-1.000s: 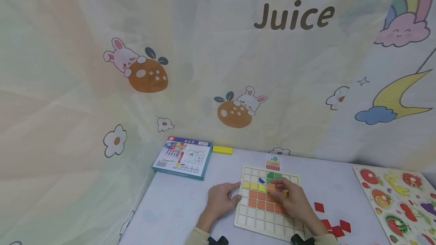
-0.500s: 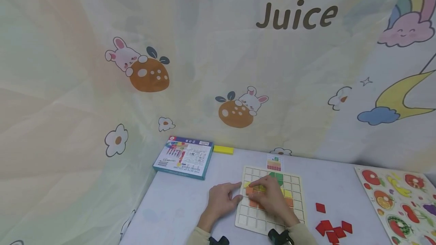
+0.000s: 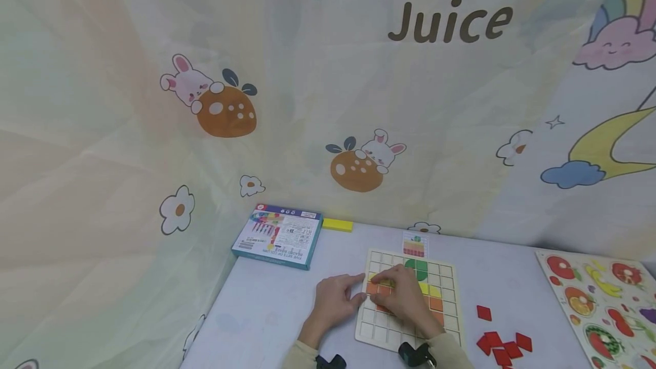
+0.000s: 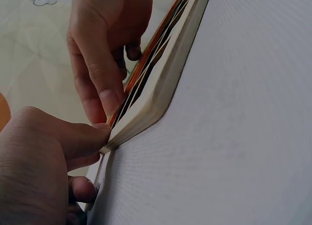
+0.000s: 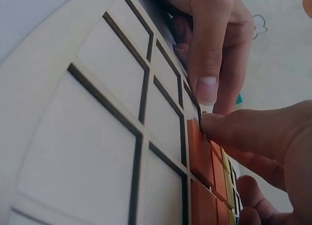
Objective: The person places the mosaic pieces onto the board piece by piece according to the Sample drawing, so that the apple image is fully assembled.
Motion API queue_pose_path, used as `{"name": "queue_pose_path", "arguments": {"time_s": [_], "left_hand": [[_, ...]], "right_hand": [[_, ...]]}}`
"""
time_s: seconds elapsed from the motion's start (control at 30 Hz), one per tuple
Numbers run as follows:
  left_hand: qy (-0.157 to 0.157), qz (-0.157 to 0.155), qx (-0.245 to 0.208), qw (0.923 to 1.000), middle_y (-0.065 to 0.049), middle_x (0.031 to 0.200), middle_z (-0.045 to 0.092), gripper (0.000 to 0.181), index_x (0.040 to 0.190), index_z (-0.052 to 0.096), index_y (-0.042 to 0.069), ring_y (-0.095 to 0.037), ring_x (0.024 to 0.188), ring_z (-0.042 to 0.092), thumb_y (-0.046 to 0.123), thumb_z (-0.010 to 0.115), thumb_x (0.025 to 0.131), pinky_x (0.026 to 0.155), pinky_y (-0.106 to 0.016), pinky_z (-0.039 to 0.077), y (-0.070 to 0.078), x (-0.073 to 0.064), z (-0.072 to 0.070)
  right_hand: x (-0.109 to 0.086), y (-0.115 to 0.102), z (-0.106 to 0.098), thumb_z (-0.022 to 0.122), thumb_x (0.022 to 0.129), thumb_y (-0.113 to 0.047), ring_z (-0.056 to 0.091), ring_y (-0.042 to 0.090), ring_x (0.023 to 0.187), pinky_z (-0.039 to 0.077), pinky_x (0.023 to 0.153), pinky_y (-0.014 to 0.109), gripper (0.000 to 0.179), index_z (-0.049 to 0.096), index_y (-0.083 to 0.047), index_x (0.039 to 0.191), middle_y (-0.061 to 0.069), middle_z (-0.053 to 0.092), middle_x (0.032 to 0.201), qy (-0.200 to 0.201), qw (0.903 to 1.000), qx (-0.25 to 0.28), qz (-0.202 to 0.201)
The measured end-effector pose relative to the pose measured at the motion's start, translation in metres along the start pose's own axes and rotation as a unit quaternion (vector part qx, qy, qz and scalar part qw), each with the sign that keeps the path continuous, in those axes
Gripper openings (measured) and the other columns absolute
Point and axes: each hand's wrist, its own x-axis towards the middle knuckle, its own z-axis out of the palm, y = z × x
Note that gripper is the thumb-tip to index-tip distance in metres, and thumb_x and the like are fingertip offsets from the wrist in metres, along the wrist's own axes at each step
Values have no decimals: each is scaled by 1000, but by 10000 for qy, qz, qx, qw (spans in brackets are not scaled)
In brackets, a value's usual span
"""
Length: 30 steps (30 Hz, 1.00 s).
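Observation:
A pale square grid board [image 3: 379,335] lies on the table with orange tiles [image 3: 436,304], yellow tiles [image 3: 434,291] and a green leaf-like pair of tiles [image 3: 416,269] in its cells. My right hand [image 3: 405,295] is over the board, thumb and index finger pinching a square orange tile [image 3: 370,288] at the left edge of the grid. In the right wrist view the right thumb tip is right at the orange row [image 5: 201,149]. My left hand [image 3: 333,300] touches the board's left edge with thumb and index finger extended and spread; its other fingers are partly hidden.
Several loose red tiles [image 3: 502,348] lie right of the board. Behind it stands a small picture card [image 3: 415,245]. A boxed set [image 3: 279,237] and a yellow block [image 3: 337,225] sit back left. A fruit-picture sheet [image 3: 599,306] lies far right, before a printed curtain [image 3: 287,73].
My right hand has carried the orange tile leftward from mid-board to the left edge of the grid, then lowered slightly there. The left hand has stayed at the board's edge.

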Motion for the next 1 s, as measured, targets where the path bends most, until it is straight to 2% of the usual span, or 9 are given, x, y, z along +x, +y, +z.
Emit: {"name": "queue_pose_path", "arguments": {"time_s": [0.23,0.4,0.5,0.63,0.8,0.87,1.0], "left_hand": [[37,73,55,10000,17,55,39,40,128,79,23,1,48,28,35,81,89,50,-20,24,-2,1,3],[-28,-25,-43,10000,16,55,40,41,128,78,24,1,48,29,35,81,89,51,-21,24,1,0,2],[-147,-200,-125,9996,17,55,40,41,129,78,25,-1,48,30,35,80,90,51,-21,25,3,-1,1],[-185,-365,-180,9990,17,55,41,42,131,77,25,-2,47,32,36,80,90,51,-22,26,5,-3,1],[-117,-418,-128,9990,17,54,40,42,130,77,26,-2,47,31,37,81,90,52,-22,26,3,-6,3],[-87,-412,-103,9991,17,55,40,42,130,77,26,-2,48,31,38,81,90,53,-22,26,2,-8,3],[-16,-357,-55,9993,17,55,40,42,130,77,25,-1,48,32,38,81,90,53,-22,26,-1,-11,1]], "right_hand": [[0,2,2,90,81,-17,49,19,106,41,89,41,18,84,-26,94,-5,66,102,81,9999,109,-22],[-2,8,-3,90,81,-21,56,18,107,45,93,44,21,84,-23,102,-5,72,107,204,9995,174,-158],[-8,17,-17,90,83,-26,60,18,108,48,94,45,24,84,-21,106,-1,75,112,327,9988,251,-262],[-22,41,-50,89,85,-31,61,20,103,49,87,42,26,83,-17,106,2,75,110,415,9989,104,-216],[-51,85,-98,84,91,-37,61,29,109,50,89,47,37,80,-11,116,11,73,116,175,9975,-323,603],[-65,105,-118,81,93,-43,58,32,112,52,91,50,48,76,-8,125,16,69,123,-93,9921,-402,1184],[-89,153,-156,80,89,-56,58,36,108,55,87,55,70,69,-2,133,28,63,129,-589,9775,-574,1942]]}}
